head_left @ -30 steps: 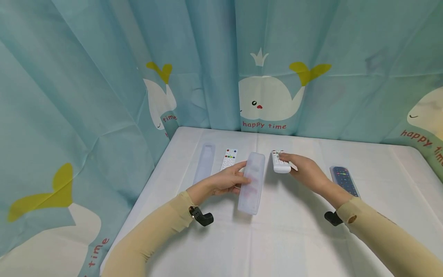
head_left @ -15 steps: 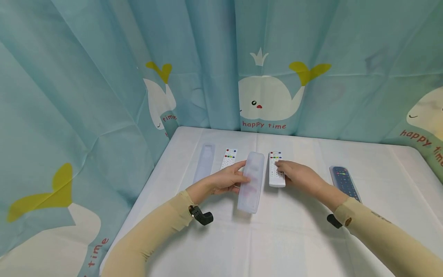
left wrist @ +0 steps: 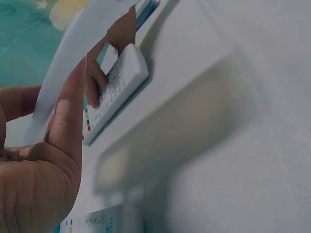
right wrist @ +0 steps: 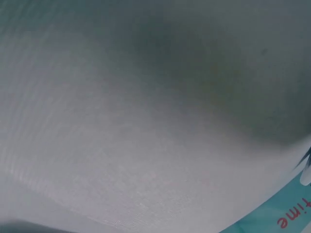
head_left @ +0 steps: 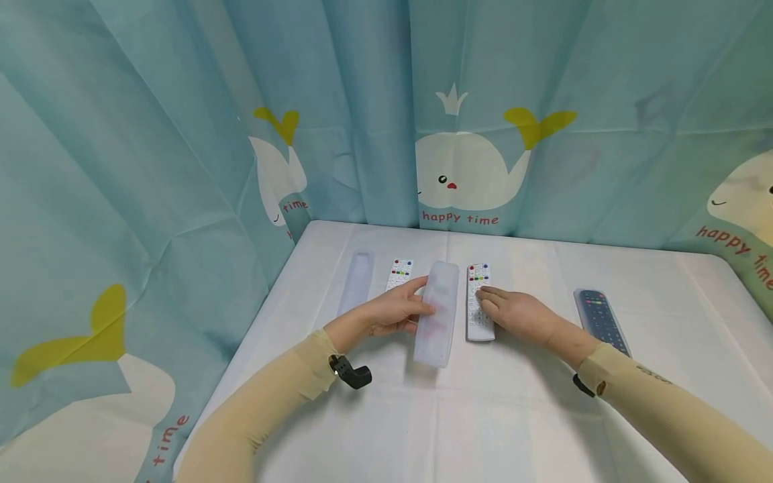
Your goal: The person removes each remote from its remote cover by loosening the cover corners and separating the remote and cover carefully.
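My left hand [head_left: 398,308] pinches a translucent silicone remote cover [head_left: 439,318] between thumb and fingers, holding it above the white table. In the left wrist view the cover [left wrist: 73,58] stands on edge, its shadow falling on the table. Just right of it lies a white remote control [head_left: 480,329] with coloured buttons, keys up. My right hand [head_left: 519,314] rests its fingertips on the keypad; in the left wrist view those fingers [left wrist: 95,85] lie across the keys of the remote [left wrist: 116,87]. Any finger under its edge is hidden. The right wrist view shows only blurred cloth and curtain.
Behind my left hand lies a second white remote [head_left: 400,274], partly covered. Farther left is another translucent cover [head_left: 357,282] lying flat. A dark blue remote [head_left: 602,322] in a clear cover lies on the right, beside my forearm. A blue curtain [head_left: 362,134] borders the table.
My right hand has lowered the white remote's near end, so it now lies flat, and the fingers have slid toward its middle. The left hand keeps its cover almost still.
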The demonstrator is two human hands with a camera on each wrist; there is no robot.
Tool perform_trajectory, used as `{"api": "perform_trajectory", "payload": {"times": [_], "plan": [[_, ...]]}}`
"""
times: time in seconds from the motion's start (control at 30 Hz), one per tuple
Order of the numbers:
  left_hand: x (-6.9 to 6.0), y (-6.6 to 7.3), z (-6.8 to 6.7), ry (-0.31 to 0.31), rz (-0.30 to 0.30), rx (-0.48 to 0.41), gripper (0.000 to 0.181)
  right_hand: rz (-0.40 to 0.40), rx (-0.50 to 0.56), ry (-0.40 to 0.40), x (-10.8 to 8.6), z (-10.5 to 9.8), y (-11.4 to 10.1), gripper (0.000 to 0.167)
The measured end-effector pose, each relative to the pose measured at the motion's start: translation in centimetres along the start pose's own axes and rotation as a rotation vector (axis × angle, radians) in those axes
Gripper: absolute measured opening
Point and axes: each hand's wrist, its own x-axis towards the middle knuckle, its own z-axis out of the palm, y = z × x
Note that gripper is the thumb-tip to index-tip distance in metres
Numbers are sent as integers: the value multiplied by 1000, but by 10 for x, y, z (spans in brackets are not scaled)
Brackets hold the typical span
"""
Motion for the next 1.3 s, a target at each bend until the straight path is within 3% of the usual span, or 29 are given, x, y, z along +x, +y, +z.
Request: {"api": "perform_trajectory", "payload": {"times": [0.27, 0.6, 0.97, 1.3], "plan": [[6, 6, -1, 39, 8, 32, 78, -2, -23, -57, -1, -2, 0, 20], [25, 14, 4, 176, 4, 148, 76, 59, 72, -102, -8, -7, 0, 15], [48, 15, 12, 249, -48, 204, 79, 206, 138, -79, -16, -22, -4, 34], [67, 9, 13, 287, -104, 308, 80, 300, 170, -30, -25, -33, -6, 31]]}}
